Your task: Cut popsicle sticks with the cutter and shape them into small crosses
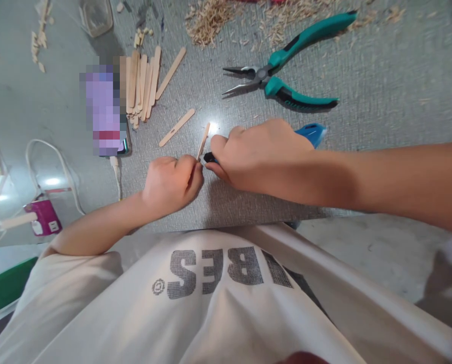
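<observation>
Near the table's front edge, my left hand (171,182) is closed on a thin wooden craft stick (204,141), which points up and away from the fingers. My right hand (262,151) wraps round a blue utility knife (312,134). The knife's black front end pokes out between thumb and forefinger, close beside the held stick; whether the blade touches it I cannot tell. Another craft stick (177,127) with a small dark notch lies just beyond my left hand. Most of the knife's body is hidden by my right hand.
Open long-nose pliers (262,76) with teal handles lie beyond my right hand. Several craft sticks (146,86) are bunched beside a phone (103,111) with a charging cable. Wood shavings (211,20), a clear container (96,17) and a purple power adapter (46,217) are also around.
</observation>
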`<state>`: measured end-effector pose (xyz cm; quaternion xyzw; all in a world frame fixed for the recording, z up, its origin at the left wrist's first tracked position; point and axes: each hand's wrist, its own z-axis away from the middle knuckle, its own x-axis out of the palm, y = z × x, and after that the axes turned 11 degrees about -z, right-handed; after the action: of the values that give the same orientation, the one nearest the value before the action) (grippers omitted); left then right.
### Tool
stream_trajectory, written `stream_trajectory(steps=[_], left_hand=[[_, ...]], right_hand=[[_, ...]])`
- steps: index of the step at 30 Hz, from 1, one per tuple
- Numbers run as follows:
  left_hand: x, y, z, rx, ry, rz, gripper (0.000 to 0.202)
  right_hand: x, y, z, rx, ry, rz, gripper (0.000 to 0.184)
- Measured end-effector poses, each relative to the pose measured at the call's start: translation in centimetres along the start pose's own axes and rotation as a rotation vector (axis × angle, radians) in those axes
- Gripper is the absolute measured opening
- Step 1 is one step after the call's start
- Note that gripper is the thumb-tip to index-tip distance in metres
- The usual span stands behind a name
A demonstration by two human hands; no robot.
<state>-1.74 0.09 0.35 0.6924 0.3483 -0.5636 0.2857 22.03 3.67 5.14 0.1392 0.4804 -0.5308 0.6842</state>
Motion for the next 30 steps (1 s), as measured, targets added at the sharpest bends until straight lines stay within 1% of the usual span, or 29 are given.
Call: stream_trajectory(steps=[4, 8, 12, 15, 18, 22, 24, 27, 30], left_hand=[[0.1, 0.0, 0.1, 0.005, -0.008, -0.009, 0.046], [0.2, -0.1, 0.2, -0.029, -0.046, -0.004, 0.047], [0.4, -0.1, 0.2, -0.021, -0.003, -0.007, 0.049], [0.5, 0.0, 0.2, -0.011, 0.026, -0.021, 0.049], [0.5, 0.0, 0.2, -0.019, 0.016, -0.024, 0.047], [0.4, -0.1, 0.2, -0.036, -0.019, 0.008, 0.046], [0.1, -0.1, 0.1, -0.056, -0.061, 0.032, 0.046], [-0.3, 0.0, -0.1, -0.12, -0.132, 0.085, 0.045], [-0.8, 0.1, -0.5, -0.209, -0.169, 0.137, 0.046]], right_hand=[[-0.3, -0.4, -0.1, 0.024, -0.02, 0.0, 0.058], [0.0, -0.3, -0.4, 0.012, 0.005, -0.042, 0.054], [0.4, -0.3, -0.4, 0.0, 0.076, -0.068, 0.048], [0.2, -0.5, -0.4, 0.009, 0.056, -0.069, 0.048], [-0.2, -0.8, -0.4, 0.028, 0.041, -0.062, 0.047], [-0.5, -1.0, -0.5, 0.062, 0.031, -0.087, 0.047], [-0.4, -1.0, -0.5, 0.072, 0.027, -0.103, 0.049], [-0.2, -0.7, -0.5, 0.056, 0.028, -0.096, 0.051], [-0.4, 0.0, -0.5, 0.008, 0.036, -0.036, 0.057]])
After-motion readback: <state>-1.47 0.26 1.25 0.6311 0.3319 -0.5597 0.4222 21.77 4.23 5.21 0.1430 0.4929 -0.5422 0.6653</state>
